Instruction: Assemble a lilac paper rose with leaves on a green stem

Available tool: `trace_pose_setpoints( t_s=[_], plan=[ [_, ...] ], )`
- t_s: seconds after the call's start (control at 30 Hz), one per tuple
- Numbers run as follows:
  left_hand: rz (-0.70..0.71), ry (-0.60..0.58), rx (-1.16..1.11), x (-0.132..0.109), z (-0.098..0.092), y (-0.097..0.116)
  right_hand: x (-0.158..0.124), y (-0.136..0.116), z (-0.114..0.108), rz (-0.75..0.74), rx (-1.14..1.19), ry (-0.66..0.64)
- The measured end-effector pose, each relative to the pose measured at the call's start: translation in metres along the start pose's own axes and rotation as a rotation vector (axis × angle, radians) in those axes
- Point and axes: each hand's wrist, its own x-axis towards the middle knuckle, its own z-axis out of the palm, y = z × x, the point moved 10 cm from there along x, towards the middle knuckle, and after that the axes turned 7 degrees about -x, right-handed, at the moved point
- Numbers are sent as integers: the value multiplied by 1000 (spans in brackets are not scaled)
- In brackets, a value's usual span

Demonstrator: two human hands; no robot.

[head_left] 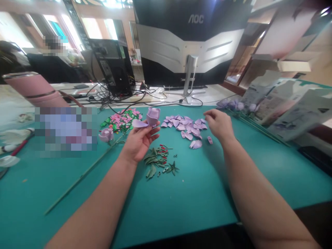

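My left hand (pixel 140 141) is closed on a lilac toy flower head (pixel 153 116), its petals cupped upright. A loose lilac petal (pixel 138 123) also sits at those fingers, by the thumb. My right hand (pixel 220 123) is at the right edge of a spread of lilac petals (pixel 185 123), fingers curled and the tips together; what they hold, if anything, I cannot make out. Below that hand a small lilac piece (pixel 210 140) lies alone on the mat. Between my arms lie green leaf pieces (pixel 153 157) with small red parts and a star-shaped green piece (pixel 172 168).
A long-stemmed lilac flower (pixel 106 135) lies on the green mat (pixel 181 207) at left. Behind it is a heap of pink and green pieces (pixel 126 120). A monitor (pixel 192 41) and cables stand at the back, a pink bottle (pixel 38 90) left, boxes (pixel 298 110) and more flowers (pixel 241 105) right.
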Motion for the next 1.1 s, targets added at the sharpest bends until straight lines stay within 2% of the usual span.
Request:
trace_pose_setpoints(
  t_s=[0.1, 0.17, 0.3, 0.37, 0.5, 0.77, 1.1],
  plan=[
    [-19, -12, -32, -1, 1, 1, -2, 16, 27, 77, -183, -278],
    [-30, -11, -37, -1, 1, 1, -8, 18, 41, 81, -218, -441],
    [-38, -13, -33, -1, 0, 2, -24, 7, 57, 7, -200, -674],
    [-36, -19, -32, -1, 0, 3, -31, 1, 61, -34, -217, -742],
    [-36, -36, -33, -1, 0, 2, -39, -4, 69, -99, -294, -805],
    [-65, -63, -87, -2, 3, -1, -48, 1, 88, -108, -421, -869],
    [-99, -105, -185, -5, 1, -8, -54, -9, 93, -190, -213, -912]
  ],
)
